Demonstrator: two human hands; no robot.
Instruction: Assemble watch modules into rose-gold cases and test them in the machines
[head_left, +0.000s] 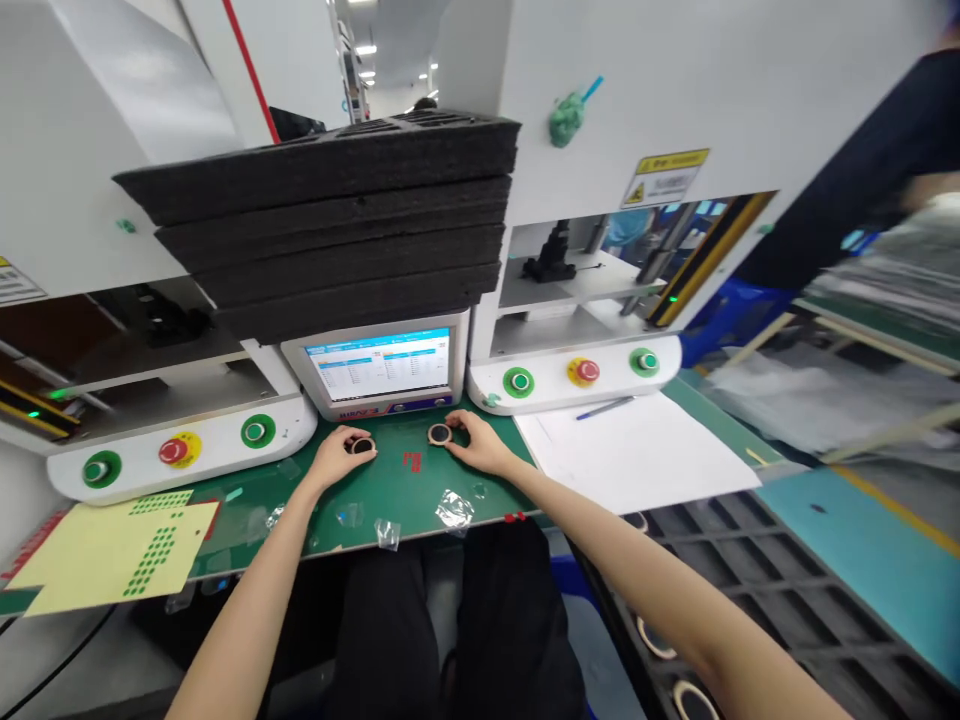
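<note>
Two small ring parts lie on the green mat just in front of the touchscreen monitor. Each is a flat round piece with a pale tan outer band and a dark centre. The left ring sits below the monitor's left half, and the left hand curls around it, fingertips pinching its rim. The right ring sits below the monitor's right half, slightly nearer the screen, and the right hand pinches its edge with thumb and bent fingers. The rings lie apart, with small red marks on the mat between and just in front of them. A stack of black foam trays rests on top of the monitor.
</note>
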